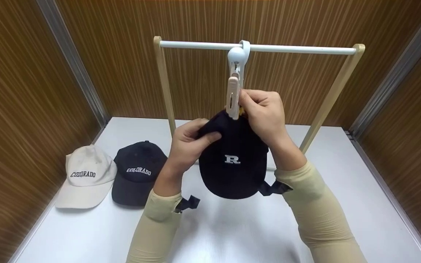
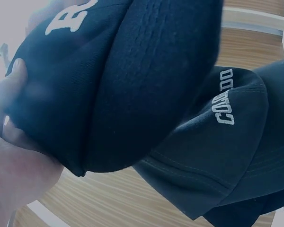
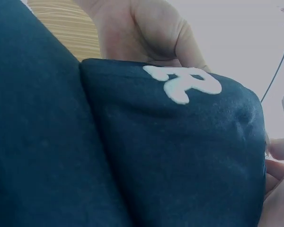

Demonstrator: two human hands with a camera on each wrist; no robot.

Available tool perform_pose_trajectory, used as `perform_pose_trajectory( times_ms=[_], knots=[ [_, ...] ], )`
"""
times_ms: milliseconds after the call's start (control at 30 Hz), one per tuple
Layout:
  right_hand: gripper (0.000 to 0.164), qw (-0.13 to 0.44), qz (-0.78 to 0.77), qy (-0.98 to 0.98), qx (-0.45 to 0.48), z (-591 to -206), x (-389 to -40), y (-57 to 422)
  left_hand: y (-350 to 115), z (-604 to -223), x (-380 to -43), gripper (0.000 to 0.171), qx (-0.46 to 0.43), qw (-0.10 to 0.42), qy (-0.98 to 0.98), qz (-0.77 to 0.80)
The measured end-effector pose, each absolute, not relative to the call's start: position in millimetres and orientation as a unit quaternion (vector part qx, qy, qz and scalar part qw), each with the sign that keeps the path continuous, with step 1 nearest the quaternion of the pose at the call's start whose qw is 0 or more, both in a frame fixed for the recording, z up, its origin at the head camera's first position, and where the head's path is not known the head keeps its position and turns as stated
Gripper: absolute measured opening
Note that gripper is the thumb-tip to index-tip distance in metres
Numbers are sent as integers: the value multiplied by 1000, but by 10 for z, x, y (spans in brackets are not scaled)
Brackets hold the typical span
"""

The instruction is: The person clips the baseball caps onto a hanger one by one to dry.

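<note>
A dark baseball cap with a raised white R hangs crown up and brim down. My left hand grips the left side of its crown, thumb across the front. At the crown's top, the lower end of a pale pink clip overlaps the fabric. My right hand pinches at the clip's right edge, just above the cap; its other fingers are curled. In the right wrist view, that hand's fingers show at the crown's far edge, with my left hand behind the cap.
The clip hangs by a light blue hook from the white rod of a wooden-legged rack. Left on the white table lie a beige cap and another dark cap, both lettered COLORADO. Wood-patterned panels enclose the table.
</note>
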State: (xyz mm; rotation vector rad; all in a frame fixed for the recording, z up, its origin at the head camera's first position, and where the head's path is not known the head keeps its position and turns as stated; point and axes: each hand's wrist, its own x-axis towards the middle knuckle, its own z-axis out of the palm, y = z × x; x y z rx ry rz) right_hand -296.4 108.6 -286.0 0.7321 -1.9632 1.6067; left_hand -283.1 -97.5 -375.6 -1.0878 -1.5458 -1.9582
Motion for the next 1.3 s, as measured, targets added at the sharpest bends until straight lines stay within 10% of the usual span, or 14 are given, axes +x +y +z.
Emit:
perform_pose_trajectory(
  times_ms=[1300],
  knots=[
    [20,215,600,-687,348,-3172,-2956,1207,-872,-3862,-2788,20,-318,237,-613,-683]
  ],
)
